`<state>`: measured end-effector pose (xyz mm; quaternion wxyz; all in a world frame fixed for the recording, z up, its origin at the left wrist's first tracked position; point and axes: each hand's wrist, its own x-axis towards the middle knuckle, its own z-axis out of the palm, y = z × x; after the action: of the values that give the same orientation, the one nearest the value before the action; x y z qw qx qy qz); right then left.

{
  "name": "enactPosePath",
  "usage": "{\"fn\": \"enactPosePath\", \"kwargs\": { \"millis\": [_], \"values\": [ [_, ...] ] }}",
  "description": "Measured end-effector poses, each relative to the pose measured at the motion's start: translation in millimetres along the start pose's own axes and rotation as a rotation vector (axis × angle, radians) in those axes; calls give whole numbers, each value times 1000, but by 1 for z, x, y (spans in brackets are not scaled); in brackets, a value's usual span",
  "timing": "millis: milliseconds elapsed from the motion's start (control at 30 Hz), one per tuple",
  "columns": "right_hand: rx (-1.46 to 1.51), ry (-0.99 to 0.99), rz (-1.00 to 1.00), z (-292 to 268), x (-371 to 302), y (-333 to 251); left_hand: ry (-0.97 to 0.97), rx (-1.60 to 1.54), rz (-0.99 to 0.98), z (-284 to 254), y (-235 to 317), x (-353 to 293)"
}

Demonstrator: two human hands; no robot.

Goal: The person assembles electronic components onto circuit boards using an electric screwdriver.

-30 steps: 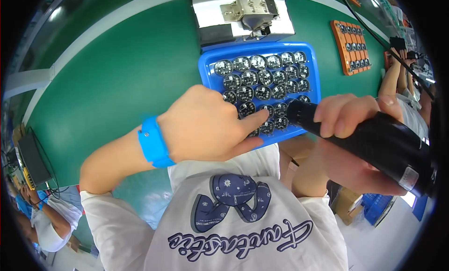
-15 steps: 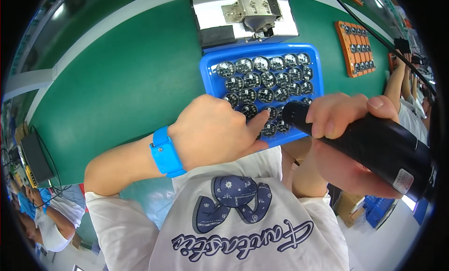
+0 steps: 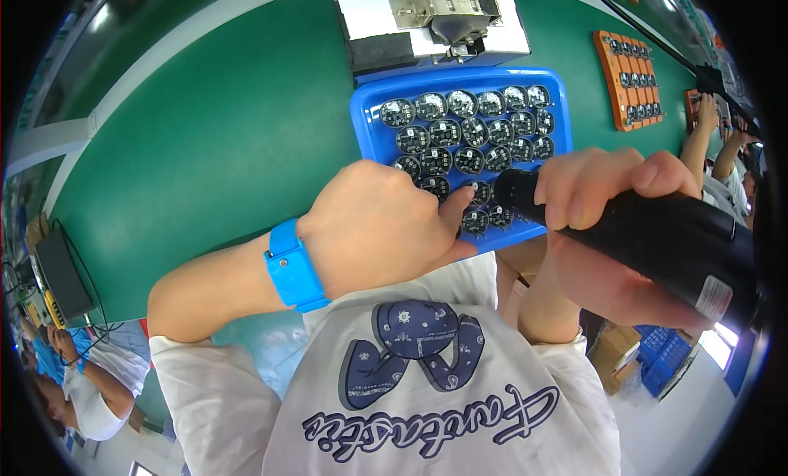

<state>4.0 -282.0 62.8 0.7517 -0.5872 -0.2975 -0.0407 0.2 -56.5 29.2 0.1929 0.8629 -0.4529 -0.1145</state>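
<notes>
Black handheld tool (image 3: 665,244), small pale label (image 3: 715,296), lettered white shirt (image 3: 419,398)

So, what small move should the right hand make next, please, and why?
Perhaps the right hand should ease the black tool slightly leftward: its front end appears over the blue tray, just right of the round part where the left hand points a fingertip.

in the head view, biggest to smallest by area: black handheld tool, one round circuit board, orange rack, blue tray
1. Blue tray, though partly covered
2. Black handheld tool, perhaps enlarged by nearness to the camera
3. Orange rack
4. One round circuit board
</notes>
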Motion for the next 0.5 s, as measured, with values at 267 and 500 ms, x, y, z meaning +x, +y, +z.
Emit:
{"fn": "enactPosePath", "kwargs": {
  "millis": [267,500],
  "values": [
    [-45,24,4,11,-6,-6,17,-3,19,-4,4,2],
    [62,40,27,7,31,-24,-32,-19,-8,-4,2,7]
  ]
}}
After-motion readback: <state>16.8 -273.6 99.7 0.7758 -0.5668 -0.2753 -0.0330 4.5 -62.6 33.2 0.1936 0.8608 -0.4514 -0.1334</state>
